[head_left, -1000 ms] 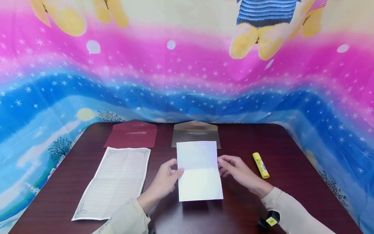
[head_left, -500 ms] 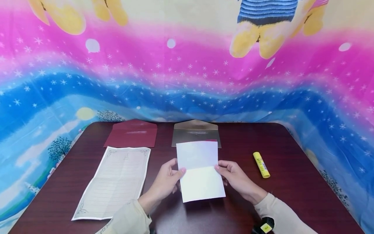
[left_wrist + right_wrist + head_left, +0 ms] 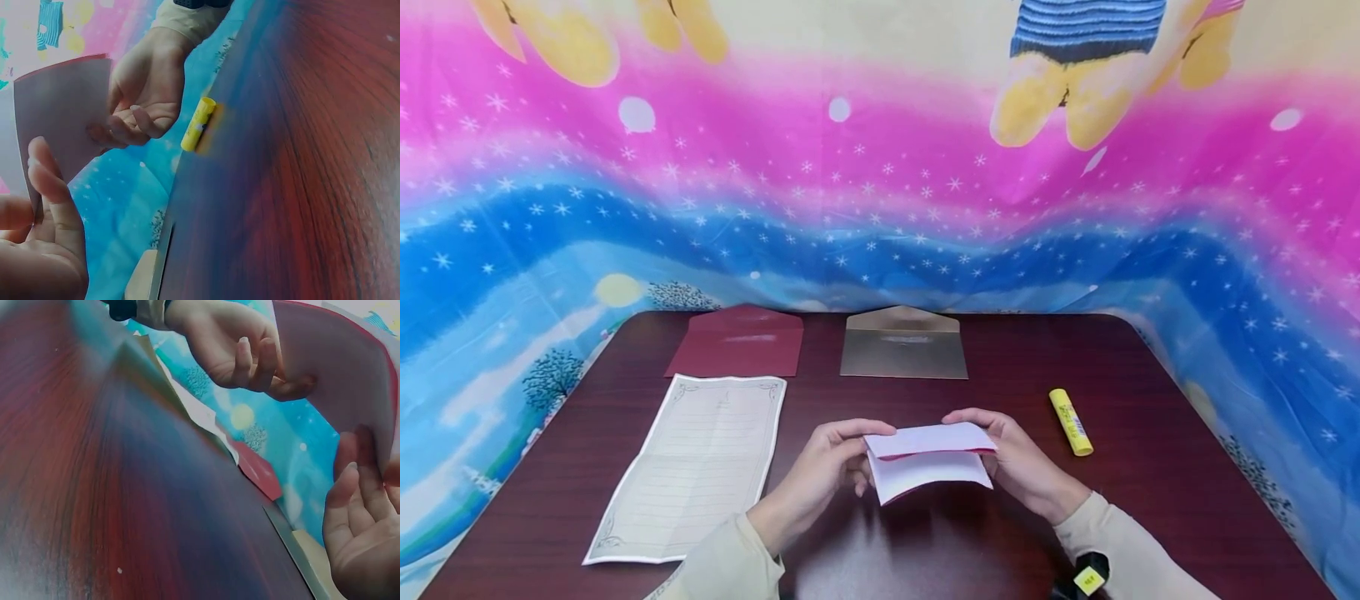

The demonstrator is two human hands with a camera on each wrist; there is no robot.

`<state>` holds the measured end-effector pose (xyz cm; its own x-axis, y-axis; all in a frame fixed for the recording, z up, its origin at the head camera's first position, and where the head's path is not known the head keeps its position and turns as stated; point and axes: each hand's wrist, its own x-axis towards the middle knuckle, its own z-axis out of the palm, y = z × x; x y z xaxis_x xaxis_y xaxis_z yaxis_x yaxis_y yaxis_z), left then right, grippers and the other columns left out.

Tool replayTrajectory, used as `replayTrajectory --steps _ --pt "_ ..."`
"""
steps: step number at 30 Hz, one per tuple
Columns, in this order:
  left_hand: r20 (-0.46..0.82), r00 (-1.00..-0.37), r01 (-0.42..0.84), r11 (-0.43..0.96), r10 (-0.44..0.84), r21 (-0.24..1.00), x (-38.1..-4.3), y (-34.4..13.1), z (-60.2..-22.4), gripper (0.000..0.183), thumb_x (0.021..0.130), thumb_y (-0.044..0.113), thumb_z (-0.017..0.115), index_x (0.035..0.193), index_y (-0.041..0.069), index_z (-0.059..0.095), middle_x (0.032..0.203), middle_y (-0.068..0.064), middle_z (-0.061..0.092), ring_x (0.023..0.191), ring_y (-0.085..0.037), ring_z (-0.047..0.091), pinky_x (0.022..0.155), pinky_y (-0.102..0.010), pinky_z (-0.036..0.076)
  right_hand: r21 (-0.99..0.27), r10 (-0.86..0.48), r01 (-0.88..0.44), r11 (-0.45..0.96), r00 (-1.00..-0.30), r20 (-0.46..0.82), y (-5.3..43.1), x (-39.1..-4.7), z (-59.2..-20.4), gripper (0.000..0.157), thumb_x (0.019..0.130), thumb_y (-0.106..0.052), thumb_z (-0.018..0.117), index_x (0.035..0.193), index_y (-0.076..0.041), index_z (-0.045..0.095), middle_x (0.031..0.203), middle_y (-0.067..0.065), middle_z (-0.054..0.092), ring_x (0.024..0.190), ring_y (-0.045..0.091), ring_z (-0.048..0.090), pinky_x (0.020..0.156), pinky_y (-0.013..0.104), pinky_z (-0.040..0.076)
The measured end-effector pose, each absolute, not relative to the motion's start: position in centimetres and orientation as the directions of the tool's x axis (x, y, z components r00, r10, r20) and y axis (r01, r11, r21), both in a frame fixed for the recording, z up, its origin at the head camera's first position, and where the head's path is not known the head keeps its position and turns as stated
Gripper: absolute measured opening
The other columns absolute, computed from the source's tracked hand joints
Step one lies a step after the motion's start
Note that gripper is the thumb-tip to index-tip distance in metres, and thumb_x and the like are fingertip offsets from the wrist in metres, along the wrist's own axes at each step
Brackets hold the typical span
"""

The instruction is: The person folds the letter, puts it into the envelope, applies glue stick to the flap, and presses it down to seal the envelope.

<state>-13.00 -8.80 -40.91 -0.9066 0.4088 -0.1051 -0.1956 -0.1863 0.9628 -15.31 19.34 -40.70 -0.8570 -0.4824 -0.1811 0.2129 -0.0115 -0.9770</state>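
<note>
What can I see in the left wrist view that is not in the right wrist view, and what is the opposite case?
Only the left wrist view shows the yellow tube, lying on the table.

Only the right wrist view shows the red envelope and the lined sheet, seen nearly edge-on.

Both show the folded sheet held by the left hand and right hand, the table, the patterned backdrop and part of the brown envelope.

On the tabletop (image 3: 1165, 500), the left envelope (image 3: 736, 353) and right envelope (image 3: 904, 355) lie behind, the sheet (image 3: 696, 467) left, the glue stick (image 3: 1071, 423) right; the card (image 3: 934, 469) is above, between those two.
</note>
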Motion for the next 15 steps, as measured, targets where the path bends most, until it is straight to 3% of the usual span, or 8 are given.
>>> replayTrajectory --steps 7,11,15 --pt "-0.138 -0.907 -0.189 -0.093 0.398 0.977 -12.93 -8.86 -41.07 0.038 0.103 0.015 0.045 0.126 -0.005 0.066 0.1 -0.003 0.074 0.067 -0.009 0.065 0.056 -0.022 0.049 -0.967 -0.444 0.25 0.051 -0.862 -0.246 19.42 -15.4 -40.59 0.054 0.108 -0.049 0.037 0.137 -0.009 0.059 0.129 -0.002 0.065 0.108 0.014 0.064 0.089 0.029 0.055" --pt "-0.072 -0.926 -0.063 0.035 0.371 0.997 -12.89 -8.64 -41.4 0.032 0.104 0.018 0.053 0.115 -0.005 0.071 0.108 -0.017 0.073 0.069 -0.006 0.06 0.055 -0.023 0.051 -0.963 -0.411 0.181 0.197 -0.877 -0.249 19.07 -15.47 -40.7 0.052 0.105 -0.043 0.05 0.137 -0.002 0.058 0.13 0.01 0.066 0.103 0.017 0.067 0.085 0.029 0.057" --pt "0.005 -0.928 0.059 0.133 0.372 0.989 -12.76 -8.38 -41.67 0.02 0.098 0.01 0.062 0.103 -0.007 0.071 0.094 -0.022 0.073 0.064 -0.003 0.059 0.051 -0.025 0.05 -0.951 -0.405 0.098 0.293 -0.888 -0.216 18.62 -15.49 -40.72 0.043 0.099 -0.023 0.065 0.134 0.001 0.057 0.119 0.016 0.073 0.093 0.018 0.07 0.08 0.027 0.059"
